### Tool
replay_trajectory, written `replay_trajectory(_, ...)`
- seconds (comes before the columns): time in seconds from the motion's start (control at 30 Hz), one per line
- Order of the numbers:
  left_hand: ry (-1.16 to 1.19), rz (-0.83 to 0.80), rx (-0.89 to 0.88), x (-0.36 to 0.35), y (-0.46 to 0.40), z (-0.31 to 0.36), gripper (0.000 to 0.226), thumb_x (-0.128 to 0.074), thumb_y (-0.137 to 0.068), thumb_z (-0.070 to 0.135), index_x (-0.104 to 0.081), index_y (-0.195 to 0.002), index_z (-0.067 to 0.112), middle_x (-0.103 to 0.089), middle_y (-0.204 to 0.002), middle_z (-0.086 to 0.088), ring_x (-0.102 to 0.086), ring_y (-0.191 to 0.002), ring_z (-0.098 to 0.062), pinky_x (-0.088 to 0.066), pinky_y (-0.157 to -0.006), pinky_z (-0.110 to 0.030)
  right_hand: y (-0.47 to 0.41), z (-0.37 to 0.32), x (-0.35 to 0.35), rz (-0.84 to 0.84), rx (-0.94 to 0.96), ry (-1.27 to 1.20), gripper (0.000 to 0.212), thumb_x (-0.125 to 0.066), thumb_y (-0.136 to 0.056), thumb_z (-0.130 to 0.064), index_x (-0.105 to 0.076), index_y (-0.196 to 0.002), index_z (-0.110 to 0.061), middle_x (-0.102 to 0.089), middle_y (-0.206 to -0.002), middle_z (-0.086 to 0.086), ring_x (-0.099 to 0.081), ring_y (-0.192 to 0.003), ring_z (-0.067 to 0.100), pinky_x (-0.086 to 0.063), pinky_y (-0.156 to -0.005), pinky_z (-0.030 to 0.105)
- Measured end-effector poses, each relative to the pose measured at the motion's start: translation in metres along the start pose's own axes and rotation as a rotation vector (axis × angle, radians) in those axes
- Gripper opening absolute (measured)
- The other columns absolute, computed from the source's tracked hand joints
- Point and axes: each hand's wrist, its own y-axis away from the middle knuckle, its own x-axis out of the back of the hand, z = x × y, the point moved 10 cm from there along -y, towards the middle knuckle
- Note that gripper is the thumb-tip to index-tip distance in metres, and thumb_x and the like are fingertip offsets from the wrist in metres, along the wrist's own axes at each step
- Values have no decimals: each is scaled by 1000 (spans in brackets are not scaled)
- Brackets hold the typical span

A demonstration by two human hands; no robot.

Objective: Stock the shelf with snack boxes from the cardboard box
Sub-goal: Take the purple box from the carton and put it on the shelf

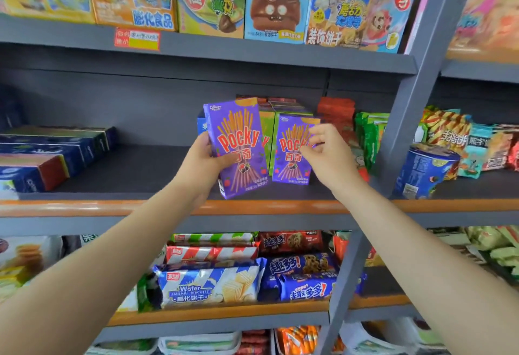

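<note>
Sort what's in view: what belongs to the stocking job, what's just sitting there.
Job: purple Pocky box gripped by the left hand; second purple Pocky box standing on the shelf, right hand at it.
Bystanders: green boxes behind, blue cup, wafer packs below.

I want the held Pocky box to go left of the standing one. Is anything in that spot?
Nothing visible: the shelf is bare left of the standing box. The left hand holds the held box just above it.

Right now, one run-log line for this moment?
left hand: grips purple Pocky box, tilted | right hand: fingertips at second Pocky box, upright on middle shelf | step: placing
</note>
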Motion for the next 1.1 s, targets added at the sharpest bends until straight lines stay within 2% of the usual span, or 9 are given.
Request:
replay_trajectory(0.1, -129, -45, -2, -1, -31, -9, 35, -66, -78, -6, -52, -92, 23, -68, -90, -2, -68, -76, -11, -56, -69, -31, -12, 32, -12, -47, -89, 64, 45, -64, -84, -9, -43, -123, -6, -52, -117, 9, -52, -100, 20, -41, -81, 30)
replay_trajectory(0.23, -329, -71, 49, 3, -67, -42, 48, -76, -64, 10, -52, -91, 41, -64, -108, -13, -62, -102, -25, -54, -85, -46, -31, 58, -16, -28, -185, 84, 70, -67, -83, -9, -25, -140, -7, -48, -132, 10, -49, -117, 24, -33, -82, 24)
replay_trajectory(0.37, -684, -18, -21, 6, -85, -45, 52, -76, -70, 20, -48, -113, 19, -63, -108, -8, -53, -109, -26, -45, -95, -44, -53, 58, -19, 17, -133, 81, 94, -69, -79, -4, -4, -148, -13, -54, -128, 7, -51, -116, 22, -32, -82, 19)
replay_trajectory(0.47, -770, -31, -56, 1, -88, -42, 61, -76, -72, 22, -41, -121, 12, -59, -112, -8, -50, -111, -27, -42, -95, -40, -63, 50, -21, 24, -54, 195, 100, -71, -78, -4, -2, -148, -20, -51, -128, 12, -52, -113, 25, -35, -82, 22)
replay_trajectory(0.57, -798, -95, -31, -10, -87, -45, 57, -73, -76, 18, -40, -121, 8, -58, -113, -10, -52, -110, -24, -38, -84, -27, -66, 47, -27, 14, 4, 312, 100, -71, -78, -6, -2, -148, -28, -52, -131, 14, -58, -105, 30, -47, -82, 34)
replay_trajectory(0.63, -825, -127, -59, -19, -88, -43, 57, -71, -77, 16, -38, -122, 7, -61, -113, -11, -56, -108, -27, -38, -79, -27, -67, 45, -29, 16, 31, 388, 97, -71, -79, -8, -5, -147, -29, -54, -130, 13, -60, -101, 32, -51, -80, 42)
replay_trajectory(0.73, -869, -141, -30, -23, -89, -46, 58, -66, -81, 14, -33, -129, 8, -60, -117, -10, -59, -106, -28, -41, -77, -29, -69, 42, -34, 8, 54, 418, 89, -71, -79, -9, -12, -145, -26, -53, -130, 13, -57, -107, 32, -49, -83, 40)
replay_trajectory(0.97, -1005, -109, -9, -19, -91, -45, 48, -64, -83, 22, -40, -120, 4, -59, -115, -16, -57, -104, -30, -43, -76, -34, -63, 31, -28, 4, 36, 467, 85, -70, -82, -22, -14, -146, -18, -36, -141, 17, -53, -115, 34, -46, -87, 39)
replay_trajectory(1.1, -1001, 9, -121, -9, -77, -14, 53, -61, -83, 24, -37, -126, 5, -53, -119, -16, -53, -108, -35, -45, -83, -42, -37, 1, -8, 82, 168, 585, 55, -61, -86, -23, -37, -135, -13, -41, -135, 12, -49, -116, 31, -42, -87, 36)
